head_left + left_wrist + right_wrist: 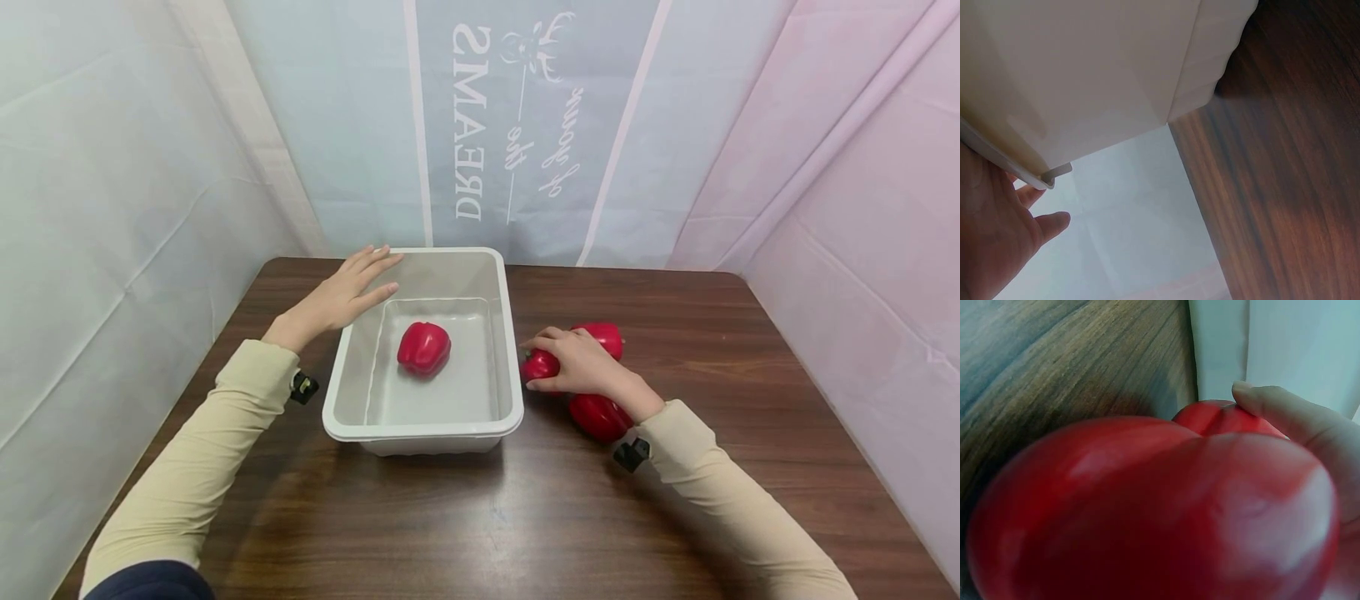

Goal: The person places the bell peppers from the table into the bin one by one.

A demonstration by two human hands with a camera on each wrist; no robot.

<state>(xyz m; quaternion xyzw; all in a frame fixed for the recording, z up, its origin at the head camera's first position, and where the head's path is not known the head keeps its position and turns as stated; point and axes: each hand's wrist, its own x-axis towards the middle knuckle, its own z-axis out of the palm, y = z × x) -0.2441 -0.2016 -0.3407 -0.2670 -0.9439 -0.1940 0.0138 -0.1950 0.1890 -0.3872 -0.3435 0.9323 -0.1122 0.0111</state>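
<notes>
The held red pepper (542, 367) lay on the table (435, 525) just beside the right side of the white tub (465, 400), with the right hand (585, 361) grasping it, fingers curled over the far side and thumb on the near one. A good grip there, I judged, wanted thumb and fingers set opposite each other on the pepper's broad flanks, since its skin looked smooth and slick, and a straight lift to keep it off the tub's wall. Farther out from the tub, the upper pepper (603, 337) and the lower pepper (600, 418) sat close by, easily nudged by a careless wrist. Another pepper (423, 348) rested inside the tub. At the tub's left rim, the left hand (333, 300) was spread, gripping nothing; light steadying seemed enough.
</notes>
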